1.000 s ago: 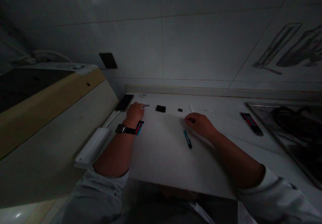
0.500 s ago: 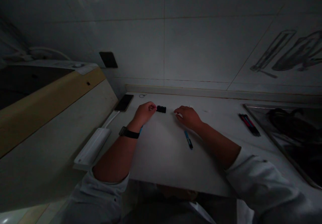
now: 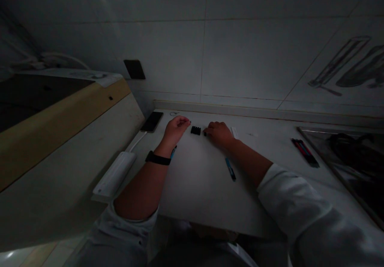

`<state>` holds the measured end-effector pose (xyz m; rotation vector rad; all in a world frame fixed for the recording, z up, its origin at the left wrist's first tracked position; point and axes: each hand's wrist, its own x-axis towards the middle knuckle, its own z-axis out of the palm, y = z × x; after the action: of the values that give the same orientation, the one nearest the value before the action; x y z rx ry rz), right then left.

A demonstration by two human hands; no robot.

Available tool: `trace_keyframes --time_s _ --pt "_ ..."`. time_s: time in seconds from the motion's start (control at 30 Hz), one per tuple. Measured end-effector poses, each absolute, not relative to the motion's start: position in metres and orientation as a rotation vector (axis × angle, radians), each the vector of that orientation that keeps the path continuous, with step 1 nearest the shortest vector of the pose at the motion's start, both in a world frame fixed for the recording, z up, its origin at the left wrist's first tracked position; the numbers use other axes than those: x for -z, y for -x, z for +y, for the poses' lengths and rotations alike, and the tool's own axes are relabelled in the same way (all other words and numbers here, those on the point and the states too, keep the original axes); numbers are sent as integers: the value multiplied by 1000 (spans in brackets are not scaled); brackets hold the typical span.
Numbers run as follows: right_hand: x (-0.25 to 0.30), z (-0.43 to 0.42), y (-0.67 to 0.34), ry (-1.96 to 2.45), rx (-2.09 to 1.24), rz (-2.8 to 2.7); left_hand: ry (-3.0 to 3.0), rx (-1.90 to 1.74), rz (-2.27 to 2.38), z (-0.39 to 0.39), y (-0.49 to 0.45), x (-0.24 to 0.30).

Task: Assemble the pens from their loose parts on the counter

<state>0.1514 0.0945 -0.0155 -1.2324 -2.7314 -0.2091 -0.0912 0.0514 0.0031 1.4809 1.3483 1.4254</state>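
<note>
A small black ridged block (image 3: 195,130) sits on the white counter between my hands. My left hand (image 3: 176,130) is raised just left of it, thumb and fingertips pinched on a tiny dark piece too small to name. Right of the block, my right hand (image 3: 219,132) rests low with its fingers curled, a small black piece (image 3: 205,133) showing at the fingertips. A blue pen (image 3: 231,169) lies below my right wrist. Another blue pen (image 3: 174,151) is partly hidden by my left wrist. Behind my right hand lies a white strip (image 3: 234,132).
At the left, a phone (image 3: 152,122) is joined by a white cable to a white power strip (image 3: 114,174) beside a large slanted box (image 3: 90,139). A metal ring (image 3: 174,114) lies near the wall. Red and black pens (image 3: 305,152) lie near a metal-rimmed basin (image 3: 333,167).
My right hand has moved left toward the block, and a black piece now shows at its fingertips. My left hand has lifted off the block's left end. The row of black looks shorter.
</note>
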Motion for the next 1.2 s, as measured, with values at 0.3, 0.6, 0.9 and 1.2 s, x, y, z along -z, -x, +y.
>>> trace_keyframes --time_s 0.3,0.6,0.9,1.2 --pt "8 90 -169 910 145 -2568 -1336 -1343 1240 47 81 -1" --pt "-2 25 -216 1129 -189 -2229 -1447 -1097 1082 26 39 12" --pt "38 22 -225 1099 -506 -1872 -1448 -1018 1011 10 9 27" --pt "42 22 -224 1023 -511 -1870 -1429 -1069 1026 11 12 24"
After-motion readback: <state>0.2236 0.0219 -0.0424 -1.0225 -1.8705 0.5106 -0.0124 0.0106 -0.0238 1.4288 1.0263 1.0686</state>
